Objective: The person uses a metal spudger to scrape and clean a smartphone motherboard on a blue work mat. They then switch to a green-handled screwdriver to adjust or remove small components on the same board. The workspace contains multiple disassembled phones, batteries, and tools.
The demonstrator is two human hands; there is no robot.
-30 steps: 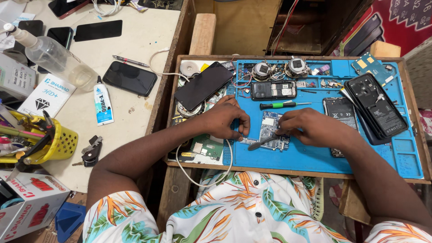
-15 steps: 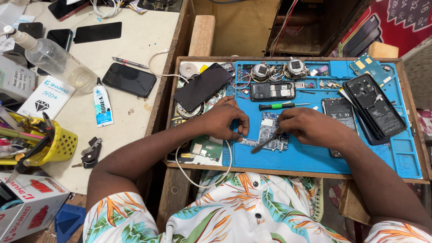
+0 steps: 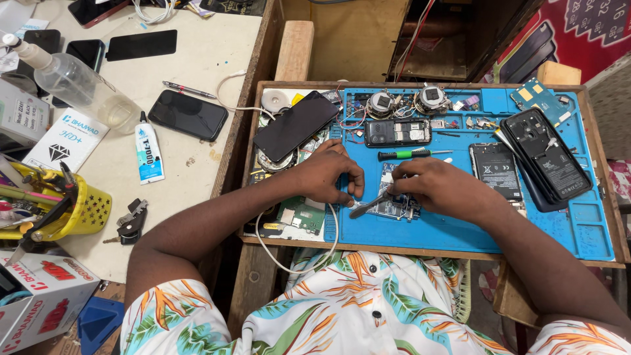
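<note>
I look down on a blue work mat (image 3: 460,230) set in a wooden tray (image 3: 434,248). My left hand (image 3: 328,176) rests at the mat's left edge, fingers curled down beside a small circuit board (image 3: 394,204); I cannot tell whether they pinch anything. My right hand (image 3: 442,189) lies over the board's right side, its fingers clamped on a grey metal tool (image 3: 369,205) whose tip slants toward the left hand. The board lies flat near the middle of the mat, close to the front rim.

Open mat shows in front of the board and to the lower right. Behind the hands, just past the knuckles, a green-handled screwdriver (image 3: 402,155) lies crosswise, with a small keypad phone (image 3: 397,132) beyond it. To the right an opened phone back (image 3: 495,169) lies near the right wrist, and a stack of dark phone shells (image 3: 545,161) sits farther right. A black screen panel (image 3: 296,125) leans over the mat's left rim. A white cable (image 3: 296,260) loops under the left forearm and over the front edge of the tray. On the desk (image 3: 217,59) to the left lie a black phone (image 3: 188,114) and a glue tube (image 3: 148,148).
</note>
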